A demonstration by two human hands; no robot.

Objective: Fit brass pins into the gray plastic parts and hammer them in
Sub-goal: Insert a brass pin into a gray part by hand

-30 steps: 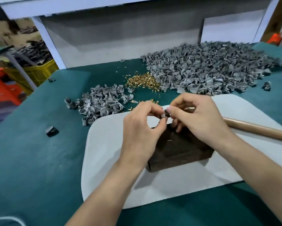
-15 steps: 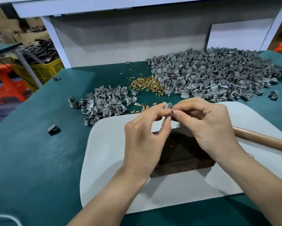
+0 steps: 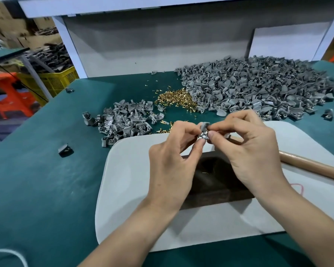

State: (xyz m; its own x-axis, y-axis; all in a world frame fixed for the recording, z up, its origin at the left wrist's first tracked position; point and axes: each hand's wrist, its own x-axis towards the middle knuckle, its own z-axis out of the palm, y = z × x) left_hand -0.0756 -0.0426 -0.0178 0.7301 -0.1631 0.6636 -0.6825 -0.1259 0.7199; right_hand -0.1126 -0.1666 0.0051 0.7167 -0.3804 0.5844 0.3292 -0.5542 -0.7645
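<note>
A teal table [image 3: 36,189] fills the frame, with a big heap of gray plastic parts [image 3: 258,89] at upper right. A white mat [image 3: 127,180] at center carries a dark wooden block [image 3: 216,182]. A smaller gray pile [image 3: 123,120] and brass pins [image 3: 175,98] lie beyond. Above the block, the left hand [image 3: 173,164] and right hand [image 3: 253,151] meet, the fingertips of the 2 pinching 1 gray part [image 3: 204,130] between them.

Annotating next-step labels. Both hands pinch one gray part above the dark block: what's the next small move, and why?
Probably lower the gray part onto the dark block. The left hand and right hand both pinch it in the air above the block; the wooden handle lies untouched at right, and I cannot tell whether a pin is in yet.
</note>
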